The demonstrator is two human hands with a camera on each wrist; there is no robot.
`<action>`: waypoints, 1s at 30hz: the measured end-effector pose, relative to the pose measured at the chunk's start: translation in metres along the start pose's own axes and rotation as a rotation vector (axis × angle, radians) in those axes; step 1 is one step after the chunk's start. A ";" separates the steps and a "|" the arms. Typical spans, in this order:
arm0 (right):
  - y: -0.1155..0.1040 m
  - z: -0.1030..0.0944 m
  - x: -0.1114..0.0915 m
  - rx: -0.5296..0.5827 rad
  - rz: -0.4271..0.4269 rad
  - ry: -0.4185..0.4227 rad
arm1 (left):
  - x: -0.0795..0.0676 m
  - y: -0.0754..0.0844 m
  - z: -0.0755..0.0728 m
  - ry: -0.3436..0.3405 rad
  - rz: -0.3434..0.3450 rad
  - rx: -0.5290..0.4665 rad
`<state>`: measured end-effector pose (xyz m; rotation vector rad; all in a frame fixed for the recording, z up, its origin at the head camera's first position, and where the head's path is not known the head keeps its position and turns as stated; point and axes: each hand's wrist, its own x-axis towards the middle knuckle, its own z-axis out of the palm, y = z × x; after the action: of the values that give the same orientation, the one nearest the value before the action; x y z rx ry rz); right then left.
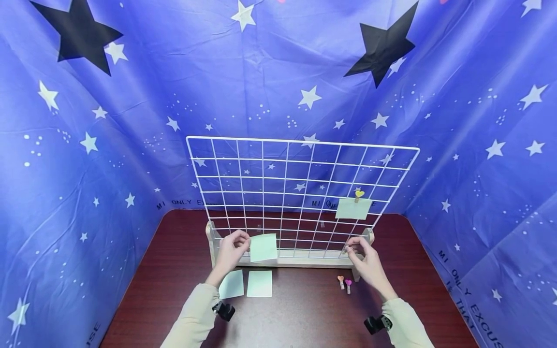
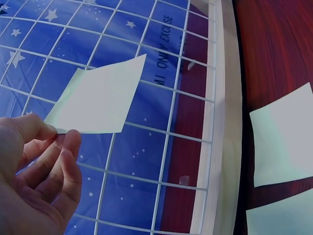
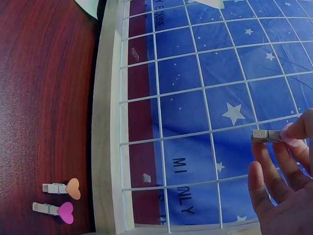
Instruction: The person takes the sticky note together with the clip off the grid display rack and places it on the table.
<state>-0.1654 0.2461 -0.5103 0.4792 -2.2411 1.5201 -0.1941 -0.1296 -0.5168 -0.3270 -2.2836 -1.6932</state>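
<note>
My left hand [image 1: 232, 250] pinches a pale green square paper note [image 2: 100, 100] by one edge, thumb on one face and fingers on the other. The note is held up in front of the lower left part of a white wire grid panel [image 1: 263, 140]. Over at the lower right of the grid, my right hand [image 1: 369, 263] pinches a small wooden clothespin [image 3: 267, 135] at its handle end. Its bare wooden tip points toward the grid in the right wrist view. A pale pink piece on the clothespin is partly covered by the thumb.
Two more green notes [image 1: 259, 283] lie on the dark red table [image 1: 300, 319]. An orange-heart clothespin [image 3: 72, 188] and a magenta-heart one [image 3: 65, 212] lie at right. A yellow-heart clothespin [image 1: 359, 195] holds a note [image 1: 353, 210] on the grid. A wooden base [image 1: 304, 262] supports the grid.
</note>
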 end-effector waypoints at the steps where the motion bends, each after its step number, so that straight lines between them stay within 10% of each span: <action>1: 0.005 0.000 -0.001 0.004 0.005 0.002 | 0.000 0.000 -0.001 0.002 0.001 0.002; 30: -0.005 -0.018 -0.036 -0.122 0.115 0.014 | -0.021 -0.024 -0.030 0.033 -0.054 0.111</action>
<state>-0.1296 0.2636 -0.5183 0.3075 -2.3699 1.4247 -0.1795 -0.1655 -0.5374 -0.2141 -2.3711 -1.5762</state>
